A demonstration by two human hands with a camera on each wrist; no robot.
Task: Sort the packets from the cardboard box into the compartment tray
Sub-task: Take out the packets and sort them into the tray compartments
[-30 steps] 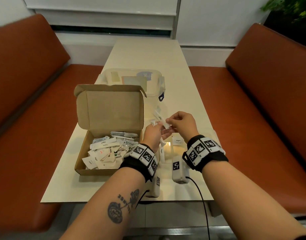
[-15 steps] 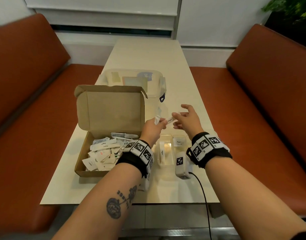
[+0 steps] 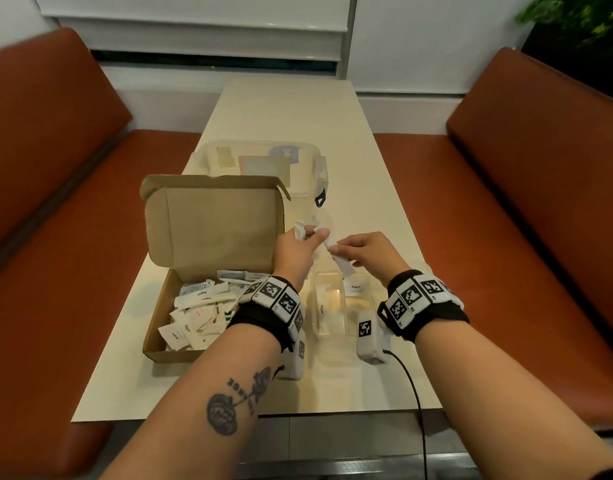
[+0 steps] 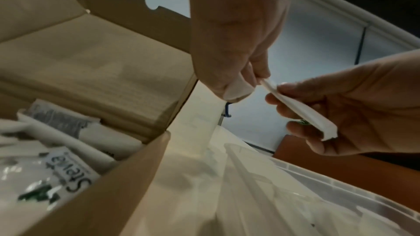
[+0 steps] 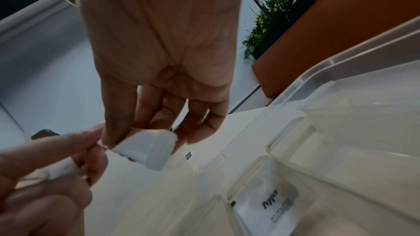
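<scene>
The open cardboard box (image 3: 159,351) sits left of centre on the table, holding several white packets (image 3: 194,313). To its right lies the clear compartment tray (image 3: 333,337), with a Pepper packet (image 3: 355,287) (image 5: 270,209) and a Sugar packet (image 3: 321,308) in separate compartments. Above the tray's far end my left hand (image 3: 310,233) (image 4: 247,85) grips a small bunch of white packets (image 3: 300,231) (image 4: 238,90). My right hand (image 3: 336,251) (image 5: 136,137) pinches one long white packet (image 3: 341,261) (image 4: 300,112) (image 5: 145,148) by its upper end, close to the left fingertips.
A clear lidded container (image 3: 263,161) stands behind the box's raised flap (image 3: 215,223). Orange benches (image 3: 527,237) flank the narrow table (image 3: 291,109). A black cable (image 3: 416,400) runs off the near table edge. A plant (image 5: 272,15) is at the far right.
Both hands moved forward from over the tray. The right hand, fingers spread half a second ago, now pinches the long packet and has drawn it slightly away from the left hand's bunch.
</scene>
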